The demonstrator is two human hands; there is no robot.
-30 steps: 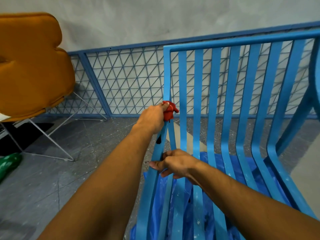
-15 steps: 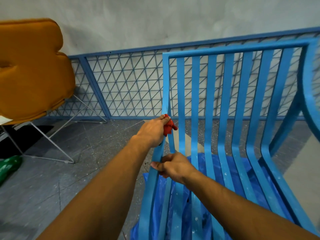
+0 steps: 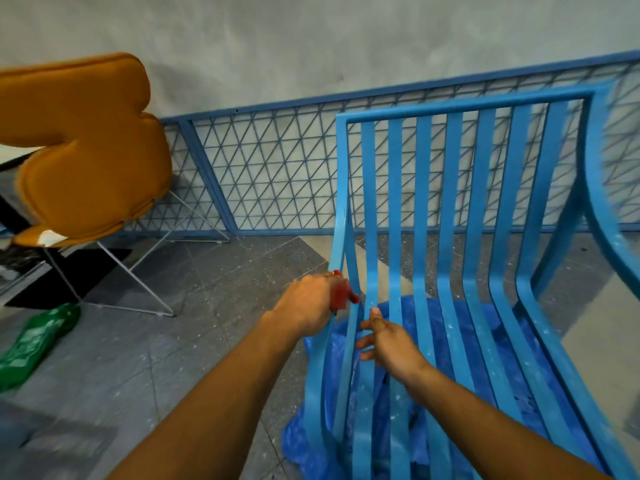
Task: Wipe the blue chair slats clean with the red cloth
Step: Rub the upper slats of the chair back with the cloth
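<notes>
While the left hand [image 3: 306, 306] bunches the red cloth [image 3: 341, 296] around the outermost of the blue chair slats [image 3: 421, 202], likely so it rubs both faces at once, the right hand [image 3: 389, 342] beside it curls round the neighbouring slat, apparently to steady it. Under both hands a blue sheet [image 3: 294, 448] covers the floor [image 3: 207, 323]; beyond them runs a mesh railing [image 3: 277, 174], and out past the left hand sit an orange chair [image 3: 86, 143] and a green bottle [image 3: 34, 341].
</notes>
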